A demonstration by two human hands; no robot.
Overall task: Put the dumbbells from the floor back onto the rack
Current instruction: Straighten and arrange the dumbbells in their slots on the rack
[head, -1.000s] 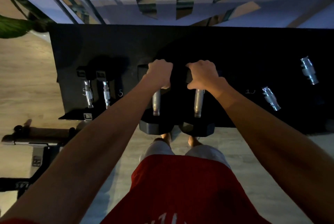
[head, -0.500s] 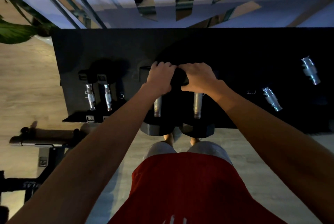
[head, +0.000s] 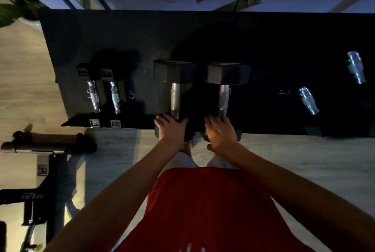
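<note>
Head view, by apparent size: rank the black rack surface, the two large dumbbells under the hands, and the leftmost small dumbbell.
1. black rack surface
2. left large dumbbell and right large dumbbell: look alike, tied
3. leftmost small dumbbell, clearly smallest

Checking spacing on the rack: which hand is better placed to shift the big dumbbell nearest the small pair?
Left: the left hand rests on that dumbbell at its near head; the right hand rests on the neighbouring dumbbell.

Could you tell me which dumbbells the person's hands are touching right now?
The two large middle ones: left hand on the left large dumbbell, right hand on the right large dumbbell, at their near heads. The small pair and tilted two are untouched.
</note>
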